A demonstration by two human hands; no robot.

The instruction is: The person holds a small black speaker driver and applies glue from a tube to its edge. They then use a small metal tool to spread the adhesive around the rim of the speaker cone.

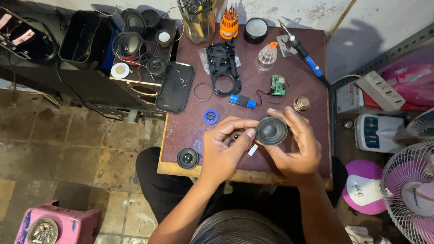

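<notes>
Small round speaker driver (271, 130) pinched between both hands over the maroon worktable (190, 126)

Right hand (294, 149) cups its rim from behind, left hand (224, 147) closes fingertips on the near edge; probably magnet-heavy with a soft, dentable cone, so rim grips are best. Thin red wires (249, 145) dangle below the left thumb.

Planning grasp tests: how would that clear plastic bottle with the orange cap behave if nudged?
The clear bottle looks thin-walled and near empty, so probably light. It stands upright on a wide base narrowing to the cap, so it likely slides before tipping. Once over, its round body could roll toward the soldering iron.
</notes>
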